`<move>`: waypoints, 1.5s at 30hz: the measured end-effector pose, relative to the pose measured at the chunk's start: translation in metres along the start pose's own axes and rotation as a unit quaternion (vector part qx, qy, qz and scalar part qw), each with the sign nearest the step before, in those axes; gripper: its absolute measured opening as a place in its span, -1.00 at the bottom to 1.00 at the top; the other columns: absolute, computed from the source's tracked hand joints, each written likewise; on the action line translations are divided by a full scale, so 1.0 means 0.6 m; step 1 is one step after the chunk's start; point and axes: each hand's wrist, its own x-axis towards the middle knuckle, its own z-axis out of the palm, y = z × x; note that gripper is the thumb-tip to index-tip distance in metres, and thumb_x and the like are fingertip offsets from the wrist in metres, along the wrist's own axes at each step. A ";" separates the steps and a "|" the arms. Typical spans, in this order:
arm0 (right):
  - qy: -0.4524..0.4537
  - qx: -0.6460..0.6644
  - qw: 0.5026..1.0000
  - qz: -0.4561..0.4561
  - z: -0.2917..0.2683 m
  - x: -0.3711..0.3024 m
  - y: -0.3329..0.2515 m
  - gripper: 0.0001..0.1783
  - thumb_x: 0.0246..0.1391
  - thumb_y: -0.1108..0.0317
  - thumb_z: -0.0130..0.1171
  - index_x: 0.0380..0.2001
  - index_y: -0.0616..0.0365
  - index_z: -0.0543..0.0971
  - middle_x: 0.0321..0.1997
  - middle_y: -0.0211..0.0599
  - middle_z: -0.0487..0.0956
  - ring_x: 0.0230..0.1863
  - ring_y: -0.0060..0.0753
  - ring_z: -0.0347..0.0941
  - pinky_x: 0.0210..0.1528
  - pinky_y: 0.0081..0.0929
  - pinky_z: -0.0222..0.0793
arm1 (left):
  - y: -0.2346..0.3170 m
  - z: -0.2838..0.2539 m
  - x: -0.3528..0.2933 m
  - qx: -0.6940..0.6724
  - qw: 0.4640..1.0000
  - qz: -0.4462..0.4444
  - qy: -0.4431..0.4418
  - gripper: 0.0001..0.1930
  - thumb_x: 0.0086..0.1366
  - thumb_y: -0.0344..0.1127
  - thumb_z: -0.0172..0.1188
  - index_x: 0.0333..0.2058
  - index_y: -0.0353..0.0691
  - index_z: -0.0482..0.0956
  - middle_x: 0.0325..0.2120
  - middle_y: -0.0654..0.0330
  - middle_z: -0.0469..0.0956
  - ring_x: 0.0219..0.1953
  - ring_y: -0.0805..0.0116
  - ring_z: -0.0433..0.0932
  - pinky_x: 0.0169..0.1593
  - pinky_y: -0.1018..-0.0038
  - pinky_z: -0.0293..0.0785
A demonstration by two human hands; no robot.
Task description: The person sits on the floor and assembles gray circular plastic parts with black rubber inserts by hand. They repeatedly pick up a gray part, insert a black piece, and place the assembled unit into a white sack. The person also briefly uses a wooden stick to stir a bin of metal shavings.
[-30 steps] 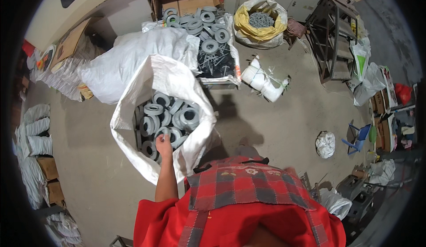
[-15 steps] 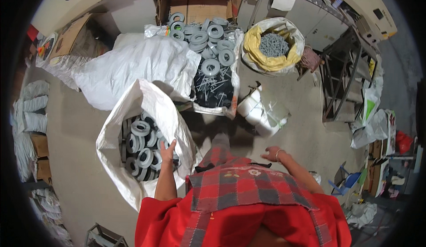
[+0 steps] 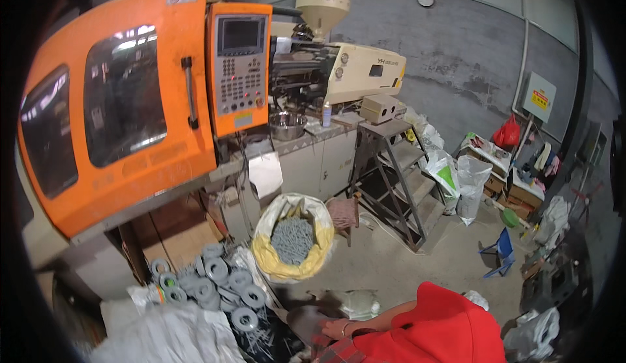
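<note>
My right hand (image 3: 334,328), with a bracelet at the wrist, lies at the lower edge against the checked red and grey apron (image 3: 339,350) over my leg. Its fingers look laid out rather than curled, with nothing seen in them. Out of view is my left hand. Left of my right hand, grey plastic rings (image 3: 244,319) sit heaped with thin grey rods (image 3: 262,343) on black material. A white woven sack (image 3: 171,334) lies beside that heap at the bottom left.
A yellow-lined sack (image 3: 321,238) of small grey pieces stands beyond my hand. Behind it rises an orange machine (image 3: 186,37) with a control panel (image 3: 241,70). Metal steps (image 3: 407,187) and a blue chair (image 3: 501,253) stand to the right.
The view has swung up and to the right, bringing the machine and wall in. My right hand has come to my leg. My left hand and the open sack of rings have left the view.
</note>
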 end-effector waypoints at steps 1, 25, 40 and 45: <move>-0.012 0.012 1.000 0.002 -0.010 0.006 0.008 -0.61 0.02 0.11 0.09 -0.15 0.10 0.55 -0.09 0.00 0.51 0.01 0.03 0.44 0.00 -0.12 0.38 | 0.048 0.013 0.005 0.008 0.999 0.034 -0.002 -0.23 -0.12 -0.10 0.29 0.09 -0.35 0.33 -0.08 -0.08 0.48 -0.07 0.03 0.48 0.01 0.24 0.40; -0.287 -0.048 0.941 -0.175 -0.259 0.440 0.292 -0.52 0.03 0.01 0.09 -0.06 0.07 0.47 -0.03 -0.01 0.48 0.02 -0.02 0.40 0.03 -0.11 0.32 | 0.032 0.014 0.052 0.302 0.916 0.009 0.264 -0.21 -0.08 0.05 0.32 0.06 -0.34 0.37 -0.02 -0.13 0.44 -0.02 -0.02 0.45 0.04 0.20 0.38; -0.300 -0.169 0.708 -0.617 0.083 0.692 0.183 -0.61 0.01 0.30 0.03 -0.03 0.04 0.44 -0.21 -0.19 0.52 -0.23 -0.09 0.48 -0.21 -0.21 0.43 | -0.096 0.097 -0.144 0.083 0.924 -0.223 0.301 -0.67 0.14 -0.25 0.06 -0.10 -0.09 0.56 -0.49 -0.09 0.53 -0.42 -0.04 0.53 -0.32 0.20 0.45; -0.347 -0.299 0.588 -0.667 0.213 0.740 0.220 -0.64 0.01 0.32 -0.02 -0.07 0.01 0.47 -0.21 -0.15 0.52 -0.16 -0.06 0.50 -0.19 -0.20 0.45 | -0.101 0.156 -0.104 0.103 0.896 -0.213 0.376 -0.73 0.19 -0.31 0.05 -0.13 -0.15 0.55 -0.62 -0.01 0.46 -0.60 0.42 0.43 -0.44 0.39 0.39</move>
